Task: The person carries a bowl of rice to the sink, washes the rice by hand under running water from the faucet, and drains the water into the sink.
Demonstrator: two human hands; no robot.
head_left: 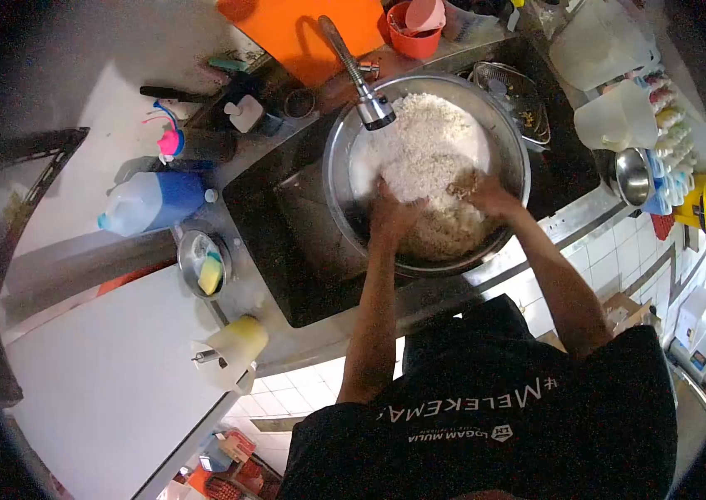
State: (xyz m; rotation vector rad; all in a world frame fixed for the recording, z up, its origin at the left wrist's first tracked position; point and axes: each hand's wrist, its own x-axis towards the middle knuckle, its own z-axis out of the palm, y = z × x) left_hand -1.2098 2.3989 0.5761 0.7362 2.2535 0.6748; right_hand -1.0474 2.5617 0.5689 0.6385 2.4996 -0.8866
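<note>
A large round metal bowl [522,167] rests over the dark sink [303,287]. Pale grains like rice [429,137] fill much of it, with cloudy liquid around them. My left hand [394,215] reaches into the near left part of the bowl, its fingertips sunk in the grains. On the right side my right hand [493,198] touches the grains, with a brownish clump by its fingers. What either hand grips, if anything, is hidden. The metal faucet [376,111] hangs over the bowl's far left part.
Left of the sink stand a jug of blue liquid [157,202], a small bowl with a sponge [203,265] and a yellowish container [240,340]. A wire strainer [523,104] lies right of the large bowl. Beyond are an orange board [307,37] and a red cup [413,42].
</note>
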